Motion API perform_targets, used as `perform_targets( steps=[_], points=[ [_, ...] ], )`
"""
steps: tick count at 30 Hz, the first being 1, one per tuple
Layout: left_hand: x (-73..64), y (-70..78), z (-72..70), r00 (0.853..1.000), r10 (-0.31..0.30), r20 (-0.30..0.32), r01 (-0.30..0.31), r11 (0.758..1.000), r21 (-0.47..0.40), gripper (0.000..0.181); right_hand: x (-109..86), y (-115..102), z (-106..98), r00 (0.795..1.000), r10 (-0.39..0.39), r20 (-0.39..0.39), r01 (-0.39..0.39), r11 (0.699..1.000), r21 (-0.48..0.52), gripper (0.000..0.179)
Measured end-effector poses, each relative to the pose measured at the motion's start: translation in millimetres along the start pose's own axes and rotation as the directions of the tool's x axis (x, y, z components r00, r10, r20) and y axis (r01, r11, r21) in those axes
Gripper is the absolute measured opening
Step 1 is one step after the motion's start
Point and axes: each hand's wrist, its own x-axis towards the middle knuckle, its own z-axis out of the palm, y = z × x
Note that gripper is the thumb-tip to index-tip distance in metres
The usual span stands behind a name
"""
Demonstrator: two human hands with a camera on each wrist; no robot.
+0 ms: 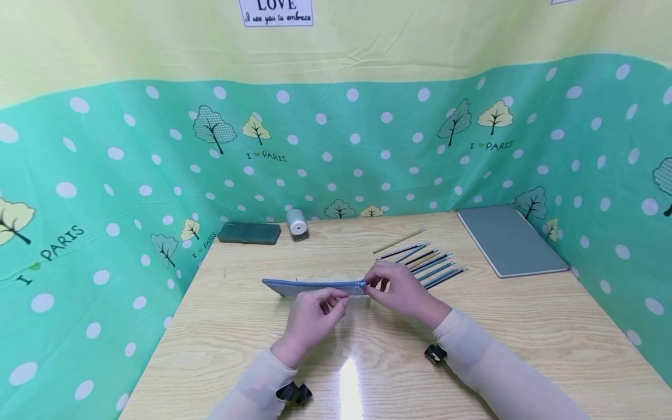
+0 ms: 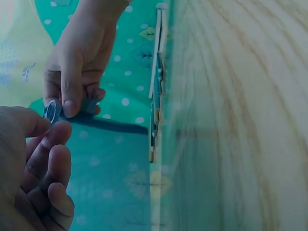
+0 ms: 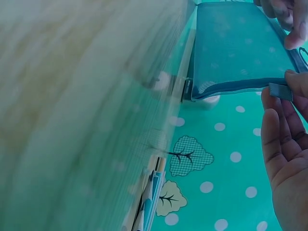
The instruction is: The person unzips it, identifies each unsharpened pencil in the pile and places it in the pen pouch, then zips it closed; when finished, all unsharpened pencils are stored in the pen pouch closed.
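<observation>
A blue see-through mesh zip pouch [image 1: 310, 287] stands on its edge over the table, its zip along the top. My right hand [image 1: 401, 290] pinches the pouch's right corner; in the right wrist view thumb and fingers grip a small fabric tab [image 3: 280, 91] there. A light cord loop [image 1: 357, 290] hangs by the zip's right end. My left hand [image 1: 313, 318] pinches this loop between thumb and index finger, as the left wrist view shows, its other fingers curled. No contents show through the mesh [image 3: 236, 43].
Several pencils [image 1: 433, 265] lie fanned out behind my right hand, with one brown pencil [image 1: 399, 240] apart. A grey notebook [image 1: 511, 242] is at the back right. At the back left are a dark green case [image 1: 249, 233] and a small grey-blue cylinder [image 1: 297, 221]. A patterned curtain [image 1: 336, 128] surrounds the table.
</observation>
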Motion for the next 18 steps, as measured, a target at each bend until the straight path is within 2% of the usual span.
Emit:
perform_targets(
  steps=[7,11,14,18],
  points=[
    [0.3,2.3,5.4,0.996,-0.085,0.040,0.087,0.995,-0.050,0.007,-0.5,-1.0,1.3,1.000,-0.020,0.018,0.021,1.000,-0.014,0.018],
    [1.0,3.9,8.5,0.990,-0.126,0.061,0.132,0.984,-0.116,0.010,-0.7,-2.3,1.8,0.999,-0.029,0.030,0.029,0.999,-0.013,0.017],
    [1.1,5.3,9.8,0.979,-0.183,0.086,0.197,0.957,-0.213,0.007,-0.7,-3.3,2.0,0.999,-0.034,0.036,0.034,0.999,-0.006,0.017],
    [0.8,6.9,9.3,0.965,-0.248,0.090,0.264,0.913,-0.311,0.005,-0.6,-4.3,1.8,0.999,-0.033,0.042,0.033,0.999,-0.004,0.018]
  ],
)
